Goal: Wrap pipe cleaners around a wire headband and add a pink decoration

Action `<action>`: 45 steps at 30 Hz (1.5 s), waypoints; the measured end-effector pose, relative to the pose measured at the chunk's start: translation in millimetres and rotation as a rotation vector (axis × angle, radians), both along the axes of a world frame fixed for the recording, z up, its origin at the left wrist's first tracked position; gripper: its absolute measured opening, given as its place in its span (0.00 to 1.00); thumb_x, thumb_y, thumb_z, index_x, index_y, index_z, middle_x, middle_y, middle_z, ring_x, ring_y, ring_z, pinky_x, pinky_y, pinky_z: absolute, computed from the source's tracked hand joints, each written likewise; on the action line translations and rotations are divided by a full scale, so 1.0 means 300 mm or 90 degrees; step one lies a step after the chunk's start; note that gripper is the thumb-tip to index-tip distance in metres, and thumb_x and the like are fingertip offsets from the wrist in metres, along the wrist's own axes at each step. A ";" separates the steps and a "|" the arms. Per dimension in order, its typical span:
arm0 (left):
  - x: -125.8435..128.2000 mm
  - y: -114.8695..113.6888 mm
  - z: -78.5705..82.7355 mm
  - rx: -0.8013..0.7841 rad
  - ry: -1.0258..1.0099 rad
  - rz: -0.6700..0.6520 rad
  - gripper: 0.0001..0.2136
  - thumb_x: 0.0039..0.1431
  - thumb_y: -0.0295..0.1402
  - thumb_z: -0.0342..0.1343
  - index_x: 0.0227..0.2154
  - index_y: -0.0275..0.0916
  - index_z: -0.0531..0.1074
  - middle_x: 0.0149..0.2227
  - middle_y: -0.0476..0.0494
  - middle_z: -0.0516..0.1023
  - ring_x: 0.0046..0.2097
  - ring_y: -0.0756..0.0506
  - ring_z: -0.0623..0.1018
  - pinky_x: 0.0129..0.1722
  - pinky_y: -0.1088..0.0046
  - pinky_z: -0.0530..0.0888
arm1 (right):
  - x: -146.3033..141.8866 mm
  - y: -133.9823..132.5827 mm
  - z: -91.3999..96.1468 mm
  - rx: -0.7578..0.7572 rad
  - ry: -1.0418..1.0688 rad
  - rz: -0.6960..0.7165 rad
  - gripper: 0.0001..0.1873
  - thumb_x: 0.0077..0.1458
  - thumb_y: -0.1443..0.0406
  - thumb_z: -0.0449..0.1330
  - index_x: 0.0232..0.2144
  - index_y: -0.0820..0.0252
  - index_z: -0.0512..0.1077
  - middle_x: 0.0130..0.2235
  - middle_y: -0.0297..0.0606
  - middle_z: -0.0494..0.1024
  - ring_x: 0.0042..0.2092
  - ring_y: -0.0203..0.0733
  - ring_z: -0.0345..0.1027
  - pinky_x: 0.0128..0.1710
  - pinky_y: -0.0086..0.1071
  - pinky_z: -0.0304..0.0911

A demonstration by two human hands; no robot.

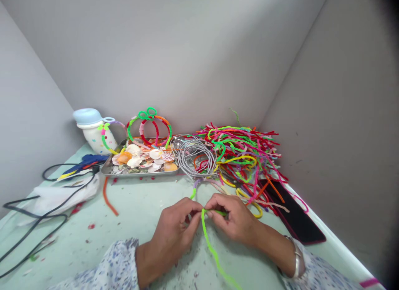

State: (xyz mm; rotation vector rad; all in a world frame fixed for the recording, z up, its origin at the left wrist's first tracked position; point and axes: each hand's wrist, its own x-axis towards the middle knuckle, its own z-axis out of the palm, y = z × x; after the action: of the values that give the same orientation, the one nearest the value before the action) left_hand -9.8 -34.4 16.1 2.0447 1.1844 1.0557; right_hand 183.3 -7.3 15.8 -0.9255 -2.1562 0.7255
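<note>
- Grey panel walls (156, 53) closed in the corner on three sides, and a pale green counter (75, 244) ran between them, flecked with scraps.
- A tangled heap of multicoloured fuzzy pipe cleaners (240, 157) filled the back right, far too many to count.
- One rectangular steel tray (137, 174) sat back left, holding a pile of pale scallop seashells (140, 157), perhaps twenty, though overlapping.
- One black phone-like slab with a red edge (296, 211) lay at the right, partly under the heap.
- One crumpled white plastic bag (59, 194) lay left, crossed by a black cable (31, 227).
- One white spotted jar with a pale blue lid (96, 134) stood back left.
- At least two finished pipe-cleaner hoops (149, 130) stood behind the tray.
- One coil of grey wire (196, 157) rested between tray and heap.
- Two hands worked at front centre: the left hand (173, 236) and right hand (233, 217) were both closed narrowly, fingertips meeting.
- Between them they pinched one lime-green pipe cleaner (212, 248), its end trailing toward the person. A firm pinch close to the bend looked best, keeping the twist tight.
- One loose orange pipe cleaner (107, 198) lay alone on the counter.
</note>
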 end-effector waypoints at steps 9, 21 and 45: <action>-0.021 0.014 -0.003 0.158 0.091 -0.092 0.09 0.61 0.22 0.48 0.35 0.38 0.73 0.33 0.43 0.77 0.35 0.48 0.75 0.35 0.75 0.70 | 0.003 -0.001 0.028 -0.103 0.018 0.015 0.05 0.54 0.71 0.56 0.30 0.60 0.72 0.26 0.30 0.72 0.27 0.33 0.64 0.28 0.25 0.58; -0.071 0.034 0.033 0.456 0.339 -0.218 0.10 0.63 0.24 0.47 0.41 0.40 0.70 0.36 0.41 0.78 0.35 0.46 0.75 0.35 0.71 0.70 | 0.015 0.006 0.079 -0.201 0.004 0.054 0.05 0.52 0.69 0.57 0.27 0.61 0.73 0.22 0.29 0.69 0.24 0.31 0.59 0.24 0.24 0.55; 0.028 0.019 0.035 -0.363 -0.151 0.055 0.13 0.55 0.40 0.56 0.27 0.34 0.73 0.20 0.53 0.66 0.22 0.52 0.64 0.22 0.78 0.60 | -0.012 -0.013 0.036 0.045 -0.052 -0.031 0.05 0.54 0.72 0.56 0.31 0.59 0.70 0.27 0.31 0.72 0.28 0.34 0.63 0.28 0.27 0.54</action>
State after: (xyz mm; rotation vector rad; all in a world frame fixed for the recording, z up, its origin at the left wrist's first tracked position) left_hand -1.5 -28.6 26.6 1.4037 1.2754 0.8449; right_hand 179.7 -11.2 26.6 -0.9830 -2.2074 0.5932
